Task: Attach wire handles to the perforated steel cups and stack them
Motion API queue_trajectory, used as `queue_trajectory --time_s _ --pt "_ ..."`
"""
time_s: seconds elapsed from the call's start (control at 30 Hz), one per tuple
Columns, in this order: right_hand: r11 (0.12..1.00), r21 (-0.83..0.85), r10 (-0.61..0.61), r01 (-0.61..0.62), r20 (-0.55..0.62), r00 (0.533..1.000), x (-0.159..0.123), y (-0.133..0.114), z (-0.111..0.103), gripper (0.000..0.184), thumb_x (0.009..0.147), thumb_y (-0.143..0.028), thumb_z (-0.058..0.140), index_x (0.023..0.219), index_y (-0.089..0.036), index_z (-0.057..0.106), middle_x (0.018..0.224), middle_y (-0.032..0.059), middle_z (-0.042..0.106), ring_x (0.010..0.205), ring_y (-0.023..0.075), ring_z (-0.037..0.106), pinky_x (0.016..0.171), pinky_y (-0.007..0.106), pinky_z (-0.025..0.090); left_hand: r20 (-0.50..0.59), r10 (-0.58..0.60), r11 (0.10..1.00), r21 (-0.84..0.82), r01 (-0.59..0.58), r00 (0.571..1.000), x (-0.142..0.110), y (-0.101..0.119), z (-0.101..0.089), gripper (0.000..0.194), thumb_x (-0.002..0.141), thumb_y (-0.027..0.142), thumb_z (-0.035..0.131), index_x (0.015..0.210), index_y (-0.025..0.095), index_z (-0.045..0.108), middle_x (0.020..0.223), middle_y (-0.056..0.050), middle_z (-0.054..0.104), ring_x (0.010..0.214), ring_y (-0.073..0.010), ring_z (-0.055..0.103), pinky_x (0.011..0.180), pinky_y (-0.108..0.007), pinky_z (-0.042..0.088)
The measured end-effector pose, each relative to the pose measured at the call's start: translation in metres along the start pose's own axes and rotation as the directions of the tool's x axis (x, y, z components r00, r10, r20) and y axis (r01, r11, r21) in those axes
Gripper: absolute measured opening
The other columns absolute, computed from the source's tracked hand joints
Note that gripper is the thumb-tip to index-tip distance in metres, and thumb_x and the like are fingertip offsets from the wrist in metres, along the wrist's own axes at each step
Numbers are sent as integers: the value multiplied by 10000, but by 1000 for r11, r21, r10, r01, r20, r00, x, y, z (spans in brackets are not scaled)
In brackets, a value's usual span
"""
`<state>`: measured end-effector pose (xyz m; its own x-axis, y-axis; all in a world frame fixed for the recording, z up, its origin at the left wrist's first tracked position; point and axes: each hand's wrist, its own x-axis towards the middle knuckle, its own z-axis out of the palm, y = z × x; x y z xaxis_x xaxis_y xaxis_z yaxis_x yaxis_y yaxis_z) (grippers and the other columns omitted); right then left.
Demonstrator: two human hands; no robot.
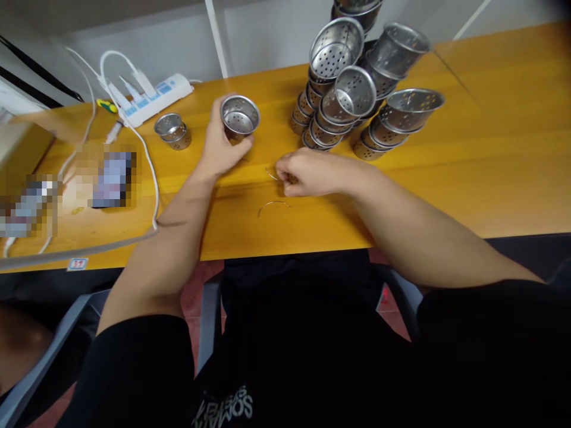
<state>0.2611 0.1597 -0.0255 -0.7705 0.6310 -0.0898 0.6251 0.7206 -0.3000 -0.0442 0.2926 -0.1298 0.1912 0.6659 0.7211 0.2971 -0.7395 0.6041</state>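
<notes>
My left hand (pixel 218 148) is wrapped round a small perforated steel cup (pixel 239 117) that stands on the yellow wooden table (pixel 491 166). My right hand (pixel 307 172) lies just right of it with the fingers pinched on a thin curved wire (pixel 270 174), whose end sticks out to the left. A second curved wire (pixel 272 205) lies loose on the table just in front of that hand.
A heap of stacked perforated steel cups (pixel 357 95) stands behind my right hand. One more steel cup (pixel 173 130) sits left of my left hand. A white power strip (pixel 156 98) with cables lies at the back left. Blurred items lie at the far left.
</notes>
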Motion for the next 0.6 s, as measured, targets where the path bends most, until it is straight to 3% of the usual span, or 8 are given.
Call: queue_trajectory --time_s 0.13,0.23,0.37,0.5,0.6 --pt "971 206 -90 120 -151 984 3 14 11 244 877 -54 817 976 -249 708 865 -17 765 804 206 662 810 356 451 -18 -7 999 44 8 1000 3 -7 -3 1072 720 893 1172 1557 434 683 1579 -104 784 1510 -445 767 1383 -719 657" --pt "929 325 -108 177 -220 970 4 19 15 254 915 -73 826 1089 -246 761 903 -13 788 811 206 695 813 355 507 -15 -24 999 42 24 1000 5 -5 -6 1016 716 862 1223 1440 378 699 1493 -124 772 1541 -467 755 1363 -705 661" --pt "878 419 -79 234 -355 931 7 20 21 87 1153 -327 861 1156 -246 830 973 48 837 835 243 764 847 397 616 2 -76 996 -37 76 997 3 1 -5 1041 737 902 1228 1421 358 664 1454 -97 800 1485 -427 788 1306 -670 682" --pt "792 556 28 254 -448 894 13 23 31 326 1250 -591 842 1246 -265 849 899 35 802 724 241 769 759 396 663 16 -72 996 -50 73 997 3 2 0 1184 696 1010 1206 1489 354 621 1459 -61 831 1424 -353 798 1293 -614 661" --pt "815 516 83 265 -557 827 17 25 36 379 1252 -639 856 1314 -266 864 911 28 762 747 230 742 751 377 655 17 -43 998 -52 44 999 3 1 6 1252 702 1113 1120 1566 370 602 1555 -88 799 1497 -385 787 1314 -601 649"
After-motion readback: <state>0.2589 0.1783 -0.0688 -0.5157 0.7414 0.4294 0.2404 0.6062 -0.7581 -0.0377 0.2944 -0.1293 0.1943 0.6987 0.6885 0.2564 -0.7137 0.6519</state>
